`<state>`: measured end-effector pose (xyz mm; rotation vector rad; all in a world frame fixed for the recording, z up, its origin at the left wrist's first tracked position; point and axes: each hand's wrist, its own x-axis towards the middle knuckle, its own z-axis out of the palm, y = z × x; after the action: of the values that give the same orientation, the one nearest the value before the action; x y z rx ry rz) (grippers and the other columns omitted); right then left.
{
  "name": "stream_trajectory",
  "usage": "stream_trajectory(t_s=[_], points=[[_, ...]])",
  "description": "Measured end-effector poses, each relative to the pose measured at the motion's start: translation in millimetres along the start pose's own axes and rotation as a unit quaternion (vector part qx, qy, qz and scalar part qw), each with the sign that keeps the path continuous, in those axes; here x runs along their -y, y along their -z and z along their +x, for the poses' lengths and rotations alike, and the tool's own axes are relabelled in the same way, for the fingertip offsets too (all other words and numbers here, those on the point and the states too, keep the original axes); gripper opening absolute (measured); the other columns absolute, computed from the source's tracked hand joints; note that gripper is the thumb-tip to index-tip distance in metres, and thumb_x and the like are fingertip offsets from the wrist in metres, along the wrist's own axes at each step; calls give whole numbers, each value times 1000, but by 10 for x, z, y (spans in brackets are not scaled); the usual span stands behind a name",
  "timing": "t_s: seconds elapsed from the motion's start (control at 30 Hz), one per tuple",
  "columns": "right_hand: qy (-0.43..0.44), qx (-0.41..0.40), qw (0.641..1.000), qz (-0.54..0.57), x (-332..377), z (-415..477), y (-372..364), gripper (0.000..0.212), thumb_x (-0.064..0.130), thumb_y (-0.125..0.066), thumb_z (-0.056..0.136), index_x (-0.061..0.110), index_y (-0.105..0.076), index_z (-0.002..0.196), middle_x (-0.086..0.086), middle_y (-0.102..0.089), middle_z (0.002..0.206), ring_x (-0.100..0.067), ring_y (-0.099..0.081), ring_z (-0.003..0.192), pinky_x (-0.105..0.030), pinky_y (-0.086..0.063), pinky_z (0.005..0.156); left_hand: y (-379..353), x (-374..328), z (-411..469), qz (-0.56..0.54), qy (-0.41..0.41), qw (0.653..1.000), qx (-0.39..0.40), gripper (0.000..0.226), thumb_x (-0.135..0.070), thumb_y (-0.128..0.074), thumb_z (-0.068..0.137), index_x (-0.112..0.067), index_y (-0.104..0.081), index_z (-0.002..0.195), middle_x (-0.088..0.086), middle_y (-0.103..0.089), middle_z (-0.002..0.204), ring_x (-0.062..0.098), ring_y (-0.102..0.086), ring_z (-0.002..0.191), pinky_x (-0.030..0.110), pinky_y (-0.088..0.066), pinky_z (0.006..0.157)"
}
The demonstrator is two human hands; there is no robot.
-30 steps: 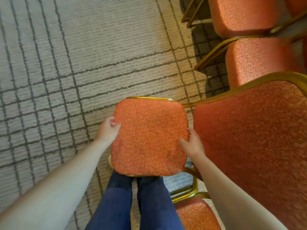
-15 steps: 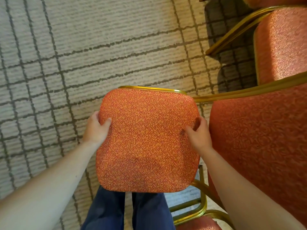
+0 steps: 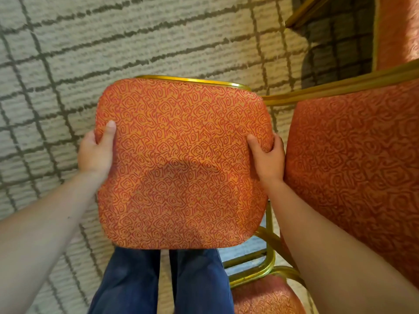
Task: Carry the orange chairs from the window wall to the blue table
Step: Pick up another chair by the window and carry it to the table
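Orange chair [image 3: 181,164]: in the head view, its padded panel is facing the camera and is being held up in front of the person's blue-trousered legs [image 3: 158,279], above the carpet [image 3: 136,41]; whether this panel is the seat or the back cannot be told.
Gold frame [image 3: 192,79]: is showing as a thin rail along the panel's far edge.
Left hand [image 3: 96,152]: is gripping the panel's left edge, thumb lying on the fabric face, fingers [image 3: 90,138] clamped round the rim.
Right hand [image 3: 268,157]: is gripping the right edge likewise, thumb pressing into the fabric, fingers curling round the rim.
Neighbouring chair [image 3: 353,166]: is standing just beside the held panel on the right; contact between the two cannot be told.
Lower seat [image 3: 265,295]: is lying at the bottom right, under gold tubing.
Carpet: is showing pale pile crossed by dark grid lines.
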<state>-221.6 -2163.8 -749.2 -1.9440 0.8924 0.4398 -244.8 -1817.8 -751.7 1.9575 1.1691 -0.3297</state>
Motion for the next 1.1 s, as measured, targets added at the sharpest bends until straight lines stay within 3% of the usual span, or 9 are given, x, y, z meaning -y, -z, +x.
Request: stream_trajectory(t_s=[0.17,0.27,0.33,0.47,0.6,0.7,0.87,0.97,1.1], points=[[-71,38,996,36,-53,66,24,54,42,-78,80,13,-65,123,-1,-70,114,-12,-66,101,-26,-50,93,-43,11,-31,-50,7,999,-15,51,-57,-54,90,-12,-66,113,0,-63,94,7,-55,79,26,-45,76],[-97,56,993,33,-58,108,43,54,53,-78,75,23,-67,118,3,-71,110,-13,-67,102,-35,-51,98,-51,4,-36,-58,36,998,-6,38,-56,-57,88,-20,-66,93,-13,-59,79,-6,-51,64,15,-45,64],[-110,68,991,36,-41,123,53,52,54,-79,73,27,-67,116,5,-71,109,-15,-67,103,-38,-52,99,-32,15,-17,-71,58,996,5,42,-65,-59,81,-23,-65,84,-12,-62,80,0,-56,69,21,-47,73],[-143,95,983,70,-4,111,66,49,47,-78,79,24,-66,120,2,-72,111,-14,-68,100,-34,-54,93,4,47,11,-81,86,993,28,64,-78,-60,68,-24,-67,101,-1,-68,99,16,-64,89,30,-51,86],[-164,96,980,58,37,93,79,51,51,-76,78,20,-67,118,5,-71,98,-11,-68,89,-26,-54,77,9,45,21,-83,97,990,63,58,-81,-59,66,-27,-66,88,-11,-67,90,11,-65,85,30,-50,87],[-158,94,982,51,30,73,81,46,51,-74,80,22,-67,114,6,-71,96,-8,-67,85,-23,-53,72,24,14,-3,-86,100,988,79,54,-77,-57,73,-30,-63,100,-12,-66,94,7,-63,84,29,-48,86],[-157,104,982,22,71,13,117,70,63,-73,74,19,-62,128,0,-70,113,-17,-67,97,-35,-54,92,57,-38,-47,-68,92,991,68,73,-81,-50,73,-30,-60,125,-7,-61,110,17,-61,106,33,-46,98],[-149,118,982,19,93,-80,147,69,63,-73,75,21,-63,128,1,-70,114,-18,-67,100,-38,-53,97,116,-59,-126,-33,82,994,59,70,-74,-43,84,-24,-56,132,-3,-56,113,15,-54,105,26,-40,89],[-145,117,982,4,266,-318,226,71,63,-72,75,19,-61,130,0,-69,114,-18,-66,99,-37,-53,95,328,-121,-309,-24,93,994,46,74,-72,-41,86,-16,-56,132,9,-57,131,27,-55,118,26,-36,85]])
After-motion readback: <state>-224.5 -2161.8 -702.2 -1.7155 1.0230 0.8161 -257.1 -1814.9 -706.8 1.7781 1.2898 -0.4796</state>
